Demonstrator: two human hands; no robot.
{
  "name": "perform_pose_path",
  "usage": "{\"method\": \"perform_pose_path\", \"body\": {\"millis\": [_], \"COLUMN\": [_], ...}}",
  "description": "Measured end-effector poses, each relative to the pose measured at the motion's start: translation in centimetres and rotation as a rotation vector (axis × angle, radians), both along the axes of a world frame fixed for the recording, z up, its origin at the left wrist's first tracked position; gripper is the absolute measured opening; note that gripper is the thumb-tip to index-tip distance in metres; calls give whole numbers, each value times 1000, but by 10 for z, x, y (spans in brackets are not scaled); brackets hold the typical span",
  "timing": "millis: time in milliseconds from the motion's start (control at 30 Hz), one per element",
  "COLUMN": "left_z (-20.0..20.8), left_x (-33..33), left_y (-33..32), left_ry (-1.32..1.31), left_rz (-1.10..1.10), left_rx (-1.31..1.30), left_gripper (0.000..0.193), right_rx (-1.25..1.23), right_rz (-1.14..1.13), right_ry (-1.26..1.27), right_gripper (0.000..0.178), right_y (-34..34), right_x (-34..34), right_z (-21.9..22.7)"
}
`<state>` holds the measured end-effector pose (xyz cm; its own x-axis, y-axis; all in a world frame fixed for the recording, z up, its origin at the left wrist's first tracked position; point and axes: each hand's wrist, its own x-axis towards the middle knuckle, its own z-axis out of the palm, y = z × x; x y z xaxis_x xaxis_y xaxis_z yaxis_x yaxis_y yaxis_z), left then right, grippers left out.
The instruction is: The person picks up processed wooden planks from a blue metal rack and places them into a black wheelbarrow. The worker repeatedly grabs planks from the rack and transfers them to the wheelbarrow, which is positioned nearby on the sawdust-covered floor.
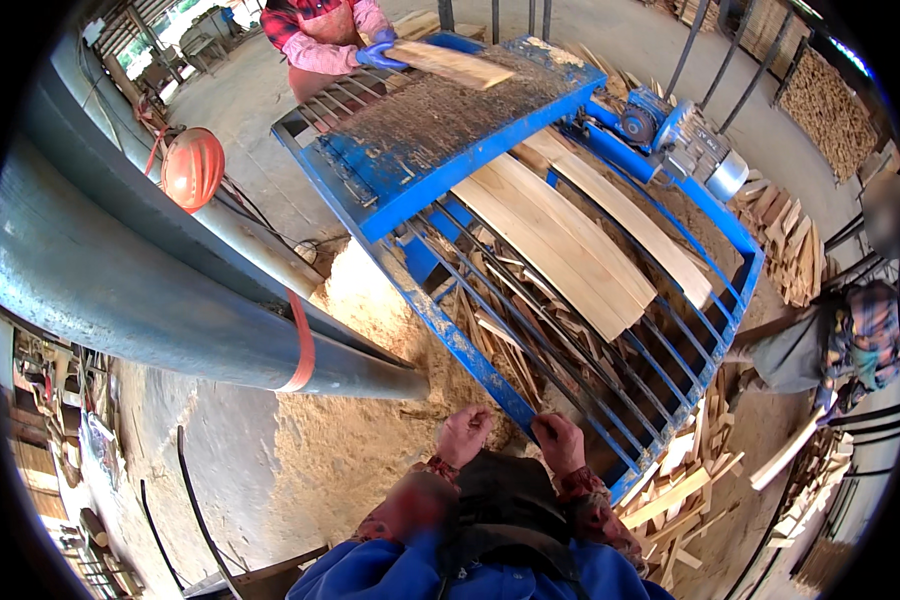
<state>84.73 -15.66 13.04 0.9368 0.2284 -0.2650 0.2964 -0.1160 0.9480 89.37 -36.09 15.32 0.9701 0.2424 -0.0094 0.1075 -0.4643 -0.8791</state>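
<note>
Had the left hand (466, 435) at lower centre, just left of the near corner of the rack (477, 366), and the right hand (560, 440) close beside that corner. Showed curled fingers on both, narrow rather than wide, with nothing seen held in either; could not tell how firmly closed, nor whether in contact with the rack.

Found three boards (550, 245) right of centre, flat on the rack and well apart from both hands: two side by side, one farther right across a gap. Saw a co-worker's gloves (378, 56) at the top, around a plank (455, 66) above the table (440, 130).

For handling the boards well, judged best to grip both long edges near the close end, draw straight along the length, and keep fingers out of the rack's gaps. Seemed wise, too, to stay clear of the motor (685, 140) at upper right and to watch footing near the offcuts (675, 495) at lower right.

Ran, in long axis, from upper centre toward lower right, roughly parallel to the rack's long sides, with far ends hidden at the table and near ends pointing lower right.
</note>
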Motion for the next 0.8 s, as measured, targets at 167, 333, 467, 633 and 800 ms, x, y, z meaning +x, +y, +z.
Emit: {"method": "perform_pose_path", "body": {"millis": [167, 333, 467, 633, 800], "left_z": [-8, -8, 1, 24, 38], "left_x": [10, 16, 24, 46, 69], "left_y": [-8, -13, -12, -14, -22], "left_ry": [-125, -151, -129, -271, -483], "left_rz": [-29, -22, -45, -89, -174], "left_rx": [-66, -29, -17, 273, 522], "left_gripper": [19, 21, 22, 25, 30], "right_rx": [2, 10, -29, -44, -60], "right_rz": [-6, -15, -10, -11, -1], "right_ry": [-20, -17, -3, -29, -92], "right_gripper": [10, 9, 8, 8, 8], "right_y": [2, 5, 5, 8, 5], "right_x": [3, 4, 6, 6, 7], "right_z": [1, 4, 5, 0, -6]}}
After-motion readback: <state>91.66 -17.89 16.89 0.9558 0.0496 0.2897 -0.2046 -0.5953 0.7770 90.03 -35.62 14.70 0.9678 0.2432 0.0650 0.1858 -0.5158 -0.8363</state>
